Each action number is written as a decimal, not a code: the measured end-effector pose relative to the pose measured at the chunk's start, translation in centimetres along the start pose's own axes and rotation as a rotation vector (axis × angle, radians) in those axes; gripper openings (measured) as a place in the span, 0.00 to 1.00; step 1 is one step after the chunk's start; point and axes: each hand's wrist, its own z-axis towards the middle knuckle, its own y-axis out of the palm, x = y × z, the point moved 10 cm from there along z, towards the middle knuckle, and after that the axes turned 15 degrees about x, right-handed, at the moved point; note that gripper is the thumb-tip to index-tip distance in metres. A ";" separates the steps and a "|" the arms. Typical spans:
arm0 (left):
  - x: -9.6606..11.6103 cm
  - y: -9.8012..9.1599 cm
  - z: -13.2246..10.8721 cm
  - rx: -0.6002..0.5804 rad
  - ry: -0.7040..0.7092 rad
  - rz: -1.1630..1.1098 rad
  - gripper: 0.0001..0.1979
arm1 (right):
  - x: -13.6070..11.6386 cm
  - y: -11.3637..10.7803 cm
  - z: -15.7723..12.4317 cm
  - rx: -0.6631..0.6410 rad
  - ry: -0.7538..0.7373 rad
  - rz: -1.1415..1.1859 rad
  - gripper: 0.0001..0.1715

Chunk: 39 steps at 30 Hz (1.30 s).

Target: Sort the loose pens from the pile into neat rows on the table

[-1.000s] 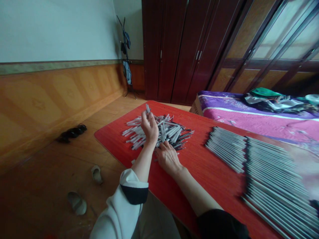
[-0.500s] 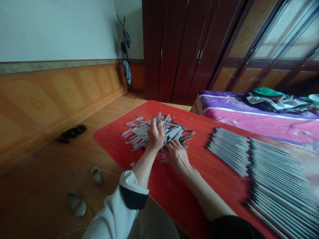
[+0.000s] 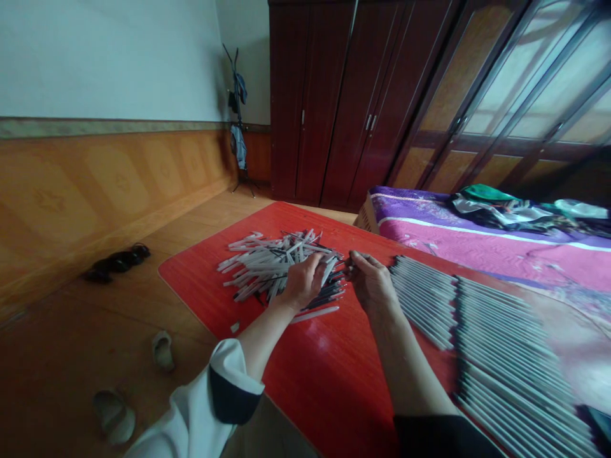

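Slim whitish tubes [image 3: 328,270] are gripped by the curled left hand [image 3: 304,281] over a jumbled pile of sticks [image 3: 260,264]; right of the pile, the right hand [image 3: 373,285] is pinched, contents unclear.

A red table [image 3: 324,375] bears 1 tube pile [image 3: 267,262] and aligned tube rows [image 3: 513,356].

A bedroom in a home. A bed [image 3: 525,257] with a purple and pink floral cover holds a heap of cloth [image 3: 496,205], near a tall dark wardrobe [image 3: 315,95]. A coat stand [image 3: 239,116] hung with garments [image 3: 238,147] stands in the corner, and pale slippers [image 3: 114,416] lie on the floor [image 3: 191,254].
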 end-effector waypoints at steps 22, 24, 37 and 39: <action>0.4 0.6 -0.3 -0.024 0.100 0.031 0.14 | -0.3 0.8 0.4 -0.087 -0.084 -0.213 0.13; 0.5 0.6 -0.2 -0.028 0.111 0.029 0.14 | -0.5 0.7 0.5 -0.083 -0.112 -0.241 0.13; 0.7 0.5 -0.2 -0.026 0.163 0.028 0.13 | -2.1 0.9 0.1 -0.047 -0.311 -0.454 0.11; 0.7 0.4 -0.2 -0.017 0.171 0.029 0.13 | -2.3 0.9 0.1 -0.042 -0.338 -0.471 0.11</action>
